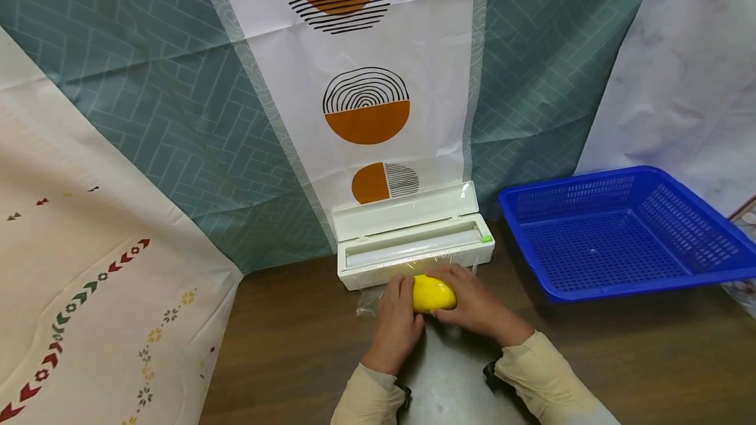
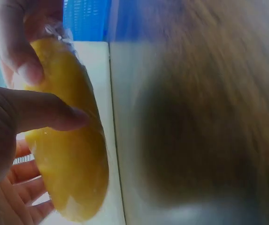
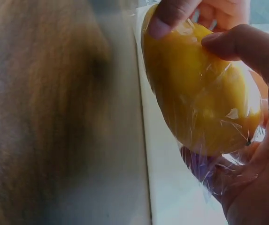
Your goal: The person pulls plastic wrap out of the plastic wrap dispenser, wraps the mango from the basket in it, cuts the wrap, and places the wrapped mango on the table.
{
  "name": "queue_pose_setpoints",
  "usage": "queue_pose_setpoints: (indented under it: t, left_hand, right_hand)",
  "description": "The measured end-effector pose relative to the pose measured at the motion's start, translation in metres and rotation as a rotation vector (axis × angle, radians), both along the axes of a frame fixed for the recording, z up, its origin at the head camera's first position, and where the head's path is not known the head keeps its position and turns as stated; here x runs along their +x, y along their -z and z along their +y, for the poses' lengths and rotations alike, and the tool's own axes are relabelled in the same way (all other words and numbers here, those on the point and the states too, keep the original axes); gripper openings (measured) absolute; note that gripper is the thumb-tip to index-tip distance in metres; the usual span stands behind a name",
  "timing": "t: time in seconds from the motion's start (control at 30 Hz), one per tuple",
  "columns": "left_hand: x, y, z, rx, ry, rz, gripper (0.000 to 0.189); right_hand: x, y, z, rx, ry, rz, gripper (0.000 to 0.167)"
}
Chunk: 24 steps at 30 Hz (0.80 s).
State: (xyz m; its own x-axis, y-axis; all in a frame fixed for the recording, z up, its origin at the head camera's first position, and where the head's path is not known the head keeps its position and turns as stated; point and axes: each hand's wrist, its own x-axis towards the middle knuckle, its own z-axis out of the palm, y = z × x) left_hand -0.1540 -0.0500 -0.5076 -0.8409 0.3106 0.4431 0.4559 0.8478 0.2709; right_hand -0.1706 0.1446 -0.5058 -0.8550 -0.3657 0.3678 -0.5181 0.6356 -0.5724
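Note:
A yellow mango [image 1: 433, 294] is held between both hands, in front of a white cling film box. My left hand [image 1: 394, 323] grips one end of it, with the thumb [image 2: 54, 110] lying across its skin in the left wrist view. From the other side my right hand [image 1: 475, 307] holds it, its thumb [image 3: 237, 47] pressing near the top. Clear cling film [image 3: 204, 164] wraps the mango and bunches in creases at its end by the right palm. More film [image 1: 369, 300] lies loose beside the left hand.
The cling film box [image 1: 354, 279] stands against the patterned cloth, lid [image 1: 407, 210] raised, a film roll [image 1: 413, 249] inside. To the right is a blue plastic basket [image 1: 534, 267]. A shiny grey surface [image 1: 451, 379] lies below the hands on the brown wood-look table [image 1: 277, 346].

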Motion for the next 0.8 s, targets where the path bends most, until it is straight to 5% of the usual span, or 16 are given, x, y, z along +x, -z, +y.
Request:
queue_pose_setpoints:
  t: [0.13,0.47,0.8]
  left_hand:
    - [-0.002,-0.002,-0.005,-0.064,-0.003,-0.009,0.064]
    - [-0.011,-0.007,-0.009,-0.229,-0.017,0.128,0.068]
    - [-0.012,-0.022,-0.009,-0.291,0.01,0.135,0.068]
  right_hand:
    - [-0.001,-0.004,0.004,-0.034,-0.018,-0.026,0.067]
    - [0.001,-0.018,0.014,-0.099,-0.056,-0.071,0.066]
    - [0.009,-0.044,0.028,-0.029,-0.071,-0.106,0.076]
